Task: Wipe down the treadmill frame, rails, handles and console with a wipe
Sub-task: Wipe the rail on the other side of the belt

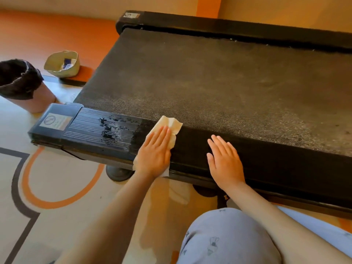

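Observation:
The black treadmill lies low across the view, its textured belt (219,82) between two side rails. On the near side rail (190,147) my left hand (155,151) presses a pale yellowish wipe (170,123) flat, fingers straight. A wet streak (112,128) shines on the ribbed rail end just left of the wipe. My right hand (224,161) rests flat on the same rail to the right, fingers straight, holding nothing. The far rail (228,29) runs along the wall.
A pink bin with a dark liner (21,82) stands on the floor at left. Beside it sits a small woven basket (62,63) on an orange mat. The treadmill's round feet (118,173) stick out below the rail. My knee (228,239) is at the bottom.

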`<control>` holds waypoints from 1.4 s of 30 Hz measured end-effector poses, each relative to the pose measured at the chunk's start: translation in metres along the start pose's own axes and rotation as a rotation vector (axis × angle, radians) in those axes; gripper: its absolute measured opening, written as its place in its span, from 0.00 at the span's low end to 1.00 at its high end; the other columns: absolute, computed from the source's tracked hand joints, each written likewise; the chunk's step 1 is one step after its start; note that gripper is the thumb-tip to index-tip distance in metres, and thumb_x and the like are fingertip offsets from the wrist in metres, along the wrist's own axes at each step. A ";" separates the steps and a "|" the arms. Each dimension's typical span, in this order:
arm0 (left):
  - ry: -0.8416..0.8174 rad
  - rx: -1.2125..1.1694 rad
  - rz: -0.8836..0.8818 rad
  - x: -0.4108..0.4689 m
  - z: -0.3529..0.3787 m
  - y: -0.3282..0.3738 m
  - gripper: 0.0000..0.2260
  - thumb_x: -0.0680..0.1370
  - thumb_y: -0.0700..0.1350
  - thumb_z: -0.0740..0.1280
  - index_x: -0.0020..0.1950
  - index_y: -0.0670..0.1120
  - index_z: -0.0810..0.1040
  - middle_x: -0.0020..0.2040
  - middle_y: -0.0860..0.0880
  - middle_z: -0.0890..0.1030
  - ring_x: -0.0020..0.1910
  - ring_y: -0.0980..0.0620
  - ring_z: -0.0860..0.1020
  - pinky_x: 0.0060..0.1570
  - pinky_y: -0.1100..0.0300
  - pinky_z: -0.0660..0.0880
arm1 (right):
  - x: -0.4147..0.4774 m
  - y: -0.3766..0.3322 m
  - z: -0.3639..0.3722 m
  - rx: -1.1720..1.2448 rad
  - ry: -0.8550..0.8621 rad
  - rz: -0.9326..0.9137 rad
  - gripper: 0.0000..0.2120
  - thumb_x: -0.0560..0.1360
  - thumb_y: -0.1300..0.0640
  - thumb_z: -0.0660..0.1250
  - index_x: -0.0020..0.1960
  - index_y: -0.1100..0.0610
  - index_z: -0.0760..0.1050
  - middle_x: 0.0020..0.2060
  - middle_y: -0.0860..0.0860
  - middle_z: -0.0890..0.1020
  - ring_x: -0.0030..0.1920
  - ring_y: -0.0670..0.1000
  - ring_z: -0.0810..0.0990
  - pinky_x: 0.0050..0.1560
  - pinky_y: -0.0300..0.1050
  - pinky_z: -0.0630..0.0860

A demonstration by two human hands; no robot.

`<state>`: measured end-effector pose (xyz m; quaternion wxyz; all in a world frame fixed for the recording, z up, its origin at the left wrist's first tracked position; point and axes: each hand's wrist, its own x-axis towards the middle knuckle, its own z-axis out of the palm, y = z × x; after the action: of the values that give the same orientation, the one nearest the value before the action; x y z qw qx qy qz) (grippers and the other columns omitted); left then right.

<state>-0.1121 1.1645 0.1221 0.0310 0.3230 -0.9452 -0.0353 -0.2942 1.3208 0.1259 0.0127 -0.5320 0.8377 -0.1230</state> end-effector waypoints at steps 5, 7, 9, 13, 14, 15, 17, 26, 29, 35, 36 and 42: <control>-0.093 -0.078 -0.219 0.012 -0.012 -0.037 0.25 0.83 0.54 0.40 0.79 0.49 0.39 0.79 0.51 0.40 0.77 0.54 0.37 0.74 0.57 0.35 | 0.000 -0.004 0.007 -0.072 0.005 0.037 0.26 0.81 0.47 0.45 0.74 0.56 0.65 0.73 0.53 0.67 0.74 0.52 0.63 0.73 0.52 0.58; -0.096 -0.043 -0.247 0.018 -0.012 -0.023 0.26 0.83 0.53 0.41 0.79 0.47 0.39 0.79 0.49 0.39 0.77 0.52 0.36 0.74 0.54 0.34 | -0.001 -0.005 0.008 -0.083 0.013 0.047 0.26 0.81 0.48 0.46 0.74 0.57 0.66 0.73 0.53 0.68 0.74 0.52 0.63 0.73 0.53 0.61; -0.105 -0.049 -0.232 0.027 -0.011 -0.004 0.26 0.84 0.52 0.43 0.79 0.46 0.39 0.79 0.48 0.39 0.77 0.51 0.36 0.73 0.54 0.32 | -0.001 -0.006 0.009 -0.094 0.015 0.049 0.25 0.81 0.49 0.47 0.74 0.57 0.66 0.73 0.53 0.68 0.74 0.52 0.63 0.73 0.54 0.62; -0.123 -0.053 -0.035 0.045 0.001 0.038 0.29 0.80 0.54 0.36 0.79 0.45 0.41 0.80 0.47 0.42 0.78 0.49 0.38 0.75 0.50 0.35 | 0.000 -0.006 0.011 -0.114 0.016 0.049 0.25 0.81 0.49 0.47 0.74 0.57 0.65 0.73 0.53 0.67 0.74 0.52 0.63 0.73 0.54 0.62; -0.125 -0.045 0.018 0.043 0.003 0.045 0.30 0.78 0.55 0.33 0.79 0.45 0.42 0.80 0.47 0.43 0.78 0.49 0.39 0.76 0.49 0.37 | 0.000 -0.006 0.011 -0.115 0.017 0.053 0.25 0.80 0.49 0.48 0.74 0.57 0.65 0.73 0.53 0.67 0.74 0.51 0.63 0.73 0.54 0.62; -0.121 -0.045 0.066 0.039 0.005 0.048 0.31 0.77 0.55 0.33 0.79 0.46 0.42 0.80 0.47 0.43 0.78 0.50 0.39 0.76 0.50 0.38 | 0.000 -0.006 0.011 -0.115 0.019 0.059 0.25 0.80 0.49 0.48 0.74 0.57 0.65 0.73 0.53 0.67 0.74 0.51 0.63 0.73 0.54 0.62; -0.116 -0.081 0.133 0.029 0.006 0.040 0.30 0.78 0.54 0.35 0.79 0.47 0.44 0.79 0.49 0.43 0.78 0.52 0.39 0.76 0.52 0.38 | 0.000 -0.007 0.011 -0.112 0.023 0.060 0.25 0.80 0.50 0.48 0.74 0.57 0.65 0.73 0.53 0.67 0.74 0.51 0.62 0.73 0.54 0.61; -0.093 -0.103 -0.234 0.018 -0.011 -0.086 0.25 0.83 0.53 0.40 0.79 0.48 0.41 0.79 0.50 0.42 0.77 0.54 0.38 0.76 0.54 0.38 | 0.001 -0.006 0.012 -0.115 0.032 0.054 0.24 0.80 0.50 0.50 0.74 0.57 0.66 0.73 0.53 0.68 0.74 0.52 0.63 0.73 0.54 0.62; -0.090 -0.091 -0.350 0.013 -0.014 -0.079 0.25 0.84 0.52 0.42 0.79 0.46 0.40 0.79 0.48 0.41 0.77 0.52 0.38 0.76 0.52 0.38 | -0.001 -0.006 0.011 -0.112 0.040 0.051 0.24 0.80 0.50 0.50 0.73 0.57 0.66 0.72 0.53 0.68 0.74 0.53 0.64 0.73 0.54 0.63; -0.067 -0.100 -0.277 0.007 -0.004 0.002 0.28 0.80 0.54 0.36 0.79 0.44 0.39 0.79 0.48 0.39 0.77 0.52 0.35 0.75 0.54 0.34 | -0.001 -0.008 0.009 -0.087 0.024 0.064 0.24 0.80 0.50 0.49 0.73 0.57 0.67 0.72 0.53 0.69 0.74 0.52 0.64 0.73 0.55 0.62; -0.058 -0.096 -0.257 0.008 -0.001 0.009 0.29 0.79 0.55 0.35 0.79 0.45 0.40 0.79 0.48 0.39 0.77 0.52 0.35 0.74 0.54 0.34 | -0.001 -0.009 0.009 -0.084 0.022 0.074 0.24 0.80 0.50 0.48 0.73 0.57 0.67 0.72 0.53 0.69 0.74 0.52 0.63 0.73 0.55 0.62; -0.059 -0.103 -0.160 0.006 0.003 -0.007 0.28 0.80 0.57 0.35 0.79 0.50 0.42 0.79 0.51 0.42 0.77 0.53 0.37 0.75 0.56 0.35 | 0.014 -0.063 0.009 0.028 0.050 0.119 0.26 0.80 0.49 0.46 0.69 0.59 0.71 0.70 0.56 0.71 0.73 0.55 0.65 0.73 0.56 0.61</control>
<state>-0.1129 1.1549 0.1190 0.0170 0.3943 -0.9138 -0.0957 -0.2431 1.2817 0.1327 0.0066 -0.4779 0.8660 -0.1472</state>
